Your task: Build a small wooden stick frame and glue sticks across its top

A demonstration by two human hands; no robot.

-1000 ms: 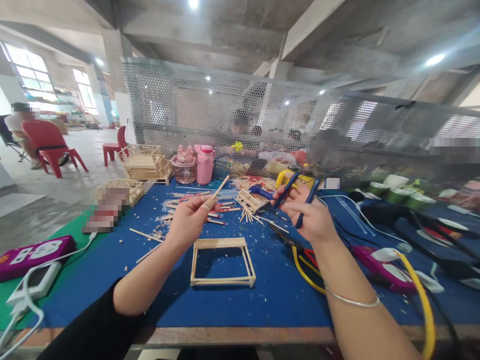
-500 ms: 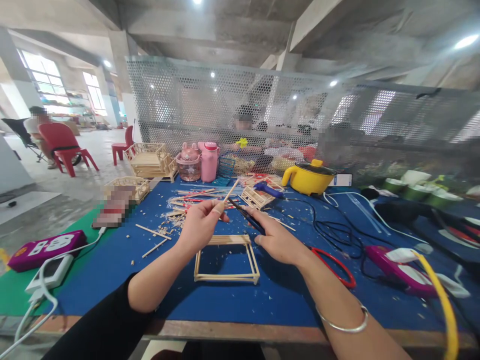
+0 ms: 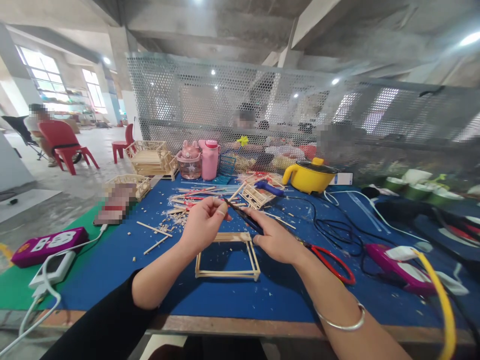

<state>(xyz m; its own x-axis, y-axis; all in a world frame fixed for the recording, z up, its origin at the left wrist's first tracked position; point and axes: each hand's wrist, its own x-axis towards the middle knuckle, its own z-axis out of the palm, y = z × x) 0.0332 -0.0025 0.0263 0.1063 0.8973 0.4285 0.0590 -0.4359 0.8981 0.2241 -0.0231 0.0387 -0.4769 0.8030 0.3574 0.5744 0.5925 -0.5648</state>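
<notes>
My left hand [image 3: 204,222] is closed in a pinch. Part of a thin wooden stick is in it, mostly hidden by the fingers. My right hand [image 3: 277,237] wraps round a slim black hand tool [image 3: 250,220], scissors or pliers. The tool's tip reaches the left fingertips. Just past that tip a pale stick [image 3: 237,191] shows; whether it is loose or held I cannot tell. Below both hands, a rectangular frame of wooden sticks [image 3: 228,274] rests on the blue mat [image 3: 168,295].
Loose sticks [image 3: 200,191] and offcuts litter the mat behind. A blue glue gun [image 3: 269,188] lies by a small stick frame [image 3: 257,196]. Red handles [image 3: 337,270] lie right of my forearm. A yellow pot [image 3: 311,177], pink bottle [image 3: 210,160] and power strip [image 3: 399,270] stand around.
The stick that stood out from my left fingers no longer shows at the same place; a pale piece now lies further right, beyond the tool's tip. Both hands have barely shifted.
</notes>
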